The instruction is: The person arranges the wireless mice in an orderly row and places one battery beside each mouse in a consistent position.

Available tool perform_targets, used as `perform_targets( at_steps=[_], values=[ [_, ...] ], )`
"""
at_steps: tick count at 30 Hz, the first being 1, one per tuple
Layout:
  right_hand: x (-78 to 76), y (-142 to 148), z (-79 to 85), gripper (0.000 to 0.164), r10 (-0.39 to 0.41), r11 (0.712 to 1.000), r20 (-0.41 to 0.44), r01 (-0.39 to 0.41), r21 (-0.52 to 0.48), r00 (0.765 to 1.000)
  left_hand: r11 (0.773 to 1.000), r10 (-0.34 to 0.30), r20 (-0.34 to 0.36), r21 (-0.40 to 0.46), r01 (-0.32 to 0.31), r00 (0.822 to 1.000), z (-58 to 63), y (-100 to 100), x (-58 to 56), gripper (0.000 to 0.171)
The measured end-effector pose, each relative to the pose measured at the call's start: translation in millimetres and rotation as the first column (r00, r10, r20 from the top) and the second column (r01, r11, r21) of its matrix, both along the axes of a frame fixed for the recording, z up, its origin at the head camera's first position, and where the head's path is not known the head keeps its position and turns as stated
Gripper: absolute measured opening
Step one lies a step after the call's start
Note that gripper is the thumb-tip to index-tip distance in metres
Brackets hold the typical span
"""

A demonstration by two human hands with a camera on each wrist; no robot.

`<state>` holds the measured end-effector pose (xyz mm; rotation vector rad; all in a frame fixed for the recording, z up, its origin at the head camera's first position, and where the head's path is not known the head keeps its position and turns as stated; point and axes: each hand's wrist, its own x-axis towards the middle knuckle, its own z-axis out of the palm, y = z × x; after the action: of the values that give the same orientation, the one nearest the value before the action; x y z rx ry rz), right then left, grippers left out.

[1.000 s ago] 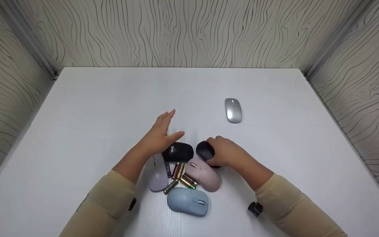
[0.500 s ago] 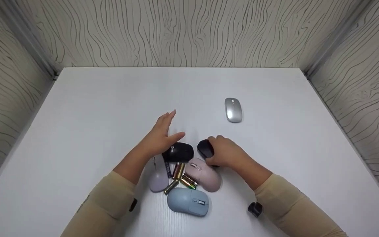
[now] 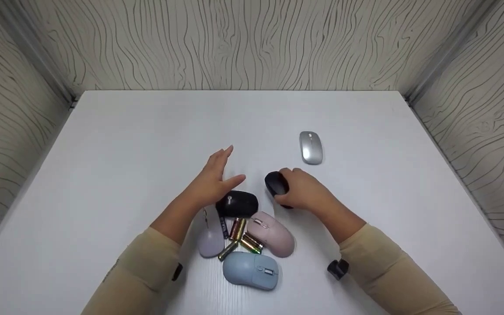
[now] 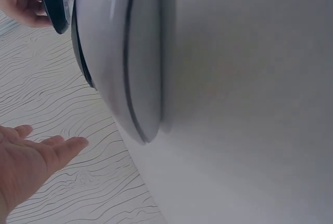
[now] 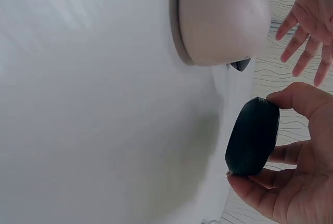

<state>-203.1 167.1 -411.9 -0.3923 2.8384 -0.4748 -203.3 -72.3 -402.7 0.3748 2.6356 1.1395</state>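
My right hand [image 3: 306,190] grips a dark computer mouse [image 3: 277,183] by its sides, thumb on one side and fingers on the other. In the right wrist view this dark mouse [image 5: 253,136] is held off the white tabletop. My left hand [image 3: 210,181] has its fingers extended and holds nothing; it hovers over a black mouse [image 3: 239,204] and a lilac mouse [image 3: 211,236]. The left wrist view shows the left hand [image 4: 26,164] with straight fingers, and the pale side of the lilac mouse [image 4: 112,41] up close.
A pink mouse [image 3: 274,234] and a blue mouse [image 3: 250,270] lie near the front. Between the mice are several batteries [image 3: 237,229]. A silver mouse [image 3: 311,148] rests farther back on the white table [image 3: 147,127]. Patterned walls [image 3: 243,43] stand around it.
My right hand has moved away from the pink mouse, toward the back of the table, carrying the dark mouse. The left hand has stayed in place.
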Motion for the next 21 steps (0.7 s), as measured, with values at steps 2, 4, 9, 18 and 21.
perform_targets(
  at_steps=[2, 4, 9, 18, 21],
  values=[
    [-5.0, 0.1, 2.4, 0.057, -0.002, 1.000, -0.011, 0.002, -0.015, 1.000, 1.000, 0.004, 0.003, 0.002, -0.004, 1.000, 0.9, -0.2, -1.8, 0.080],
    [-10.7, -0.8, 5.6, 0.056, -0.005, 1.000, -0.017, 0.005, -0.026, 1.000, 1.000, 0.011, 0.009, -0.002, -0.011, 1.000, 1.9, -0.2, -4.1, 0.081],
    [-29.5, -6.4, 12.5, 0.062, -0.028, 0.999, -0.004, 0.028, -0.021, 1.000, 0.999, 0.033, 0.013, -0.011, -0.033, 0.999, 4.3, 1.4, -13.1, 0.081],
    [-66.5, -22.3, 16.6, 0.070, -0.134, 0.991, -0.004, 0.134, 0.012, 0.991, 0.998, 0.060, -0.003, -0.012, -0.060, 0.998, 6.6, 9.3, -30.6, 0.081],
    [-77.7, -28.2, 17.6, 0.069, -0.170, 0.985, 0.007, 0.170, 0.015, 0.985, 0.998, 0.065, -0.002, -0.026, -0.065, 0.998, 8.6, 13.0, -35.4, 0.081]
  ],
)
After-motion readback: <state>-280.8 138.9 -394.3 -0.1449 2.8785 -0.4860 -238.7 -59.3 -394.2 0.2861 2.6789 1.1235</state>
